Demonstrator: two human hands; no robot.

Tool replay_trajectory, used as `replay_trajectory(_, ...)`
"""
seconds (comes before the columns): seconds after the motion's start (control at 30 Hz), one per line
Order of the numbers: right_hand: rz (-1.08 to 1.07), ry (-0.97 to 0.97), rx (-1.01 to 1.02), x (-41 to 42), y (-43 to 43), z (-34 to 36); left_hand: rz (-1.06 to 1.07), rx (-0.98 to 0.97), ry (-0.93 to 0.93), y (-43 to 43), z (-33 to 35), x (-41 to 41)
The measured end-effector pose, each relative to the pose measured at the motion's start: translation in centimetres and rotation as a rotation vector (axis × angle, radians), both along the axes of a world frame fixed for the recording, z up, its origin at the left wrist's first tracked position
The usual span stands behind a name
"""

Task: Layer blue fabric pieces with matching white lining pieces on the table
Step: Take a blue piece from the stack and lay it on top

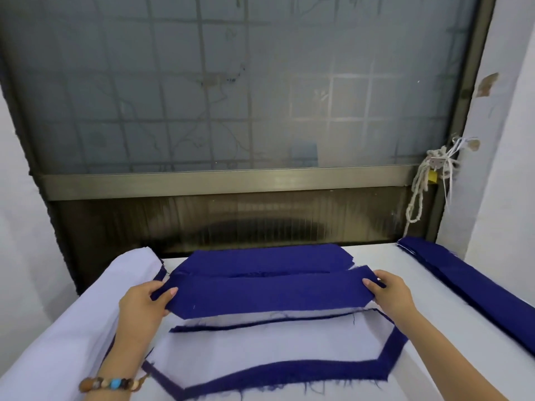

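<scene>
A long blue fabric piece [269, 293] is held level just above the table, with a white lining edge showing under its near side. My left hand [144, 299] grips its left end and my right hand [390, 293] grips its right end. Below it lies a white lining piece [260, 345] on top of a larger blue piece [289, 369] whose frayed edges frame it. Farther back, more blue fabric [260, 256] lies flat near the window.
A thick roll of white cloth [72, 314] runs along the table's left side. A stack of long blue strips [469, 279] lies along the right side. A window with a metal sill [231, 180] stands right behind the white table [434, 357].
</scene>
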State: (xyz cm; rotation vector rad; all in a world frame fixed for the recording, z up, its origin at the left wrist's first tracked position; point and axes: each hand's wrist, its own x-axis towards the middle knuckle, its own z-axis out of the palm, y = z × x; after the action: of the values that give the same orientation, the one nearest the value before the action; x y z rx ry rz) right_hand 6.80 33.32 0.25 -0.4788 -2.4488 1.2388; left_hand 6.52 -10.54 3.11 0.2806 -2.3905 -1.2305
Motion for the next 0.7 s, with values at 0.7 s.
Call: replay_trajectory(0.7, -0.051, 0.063, 0.045, 7.1, -1.3, -4.0, -0.066, -0.101, -0.143, -0.2, -3.8, 7.4)
